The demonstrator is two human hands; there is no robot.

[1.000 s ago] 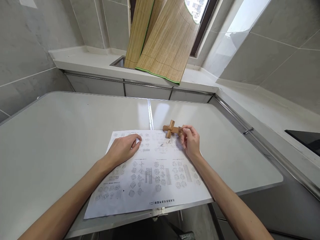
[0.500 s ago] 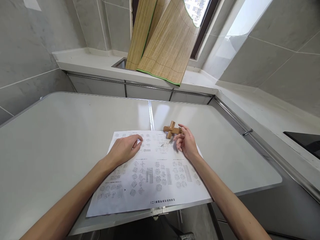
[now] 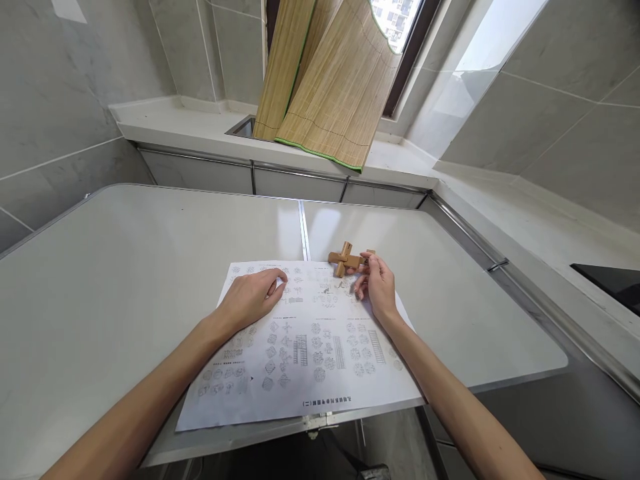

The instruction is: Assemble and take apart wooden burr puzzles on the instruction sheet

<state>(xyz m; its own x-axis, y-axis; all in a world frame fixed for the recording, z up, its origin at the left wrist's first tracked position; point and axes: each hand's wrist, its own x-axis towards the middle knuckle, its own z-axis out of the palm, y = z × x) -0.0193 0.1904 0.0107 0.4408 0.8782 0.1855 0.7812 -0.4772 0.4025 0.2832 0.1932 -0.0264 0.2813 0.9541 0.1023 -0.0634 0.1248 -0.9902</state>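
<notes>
The left hand [image 3: 250,297] lay palm down on the sheet [image 3: 310,385], fingers curled under and thumb close to the forefinger; its underside was hidden, so whether the fingers met could not be told. The right hand [image 3: 379,287] was at the right end of the wooden cross [image 3: 345,260], fingers bent and partly spread; whether they pinched that end or merely touched it could not be told. A bit of wood showed just beyond those fingertips, too small to make out. The cross, made of interlocked bars, lay across the sheet's far edge, right of the left hand. Rows of small printed diagrams covered the sheet, and the heading by its near edge was upside down to the person. Beneath was the pale table [image 3: 125,267], with a metal seam [image 3: 303,230] running down its far part and a latch [image 3: 316,421] at the near edge. Past the table, a bamboo mat [image 3: 335,87] leaned on the white ledge [image 3: 170,123] before a window [image 3: 395,20], and a metal rail [image 3: 565,340] ran along the right.
</notes>
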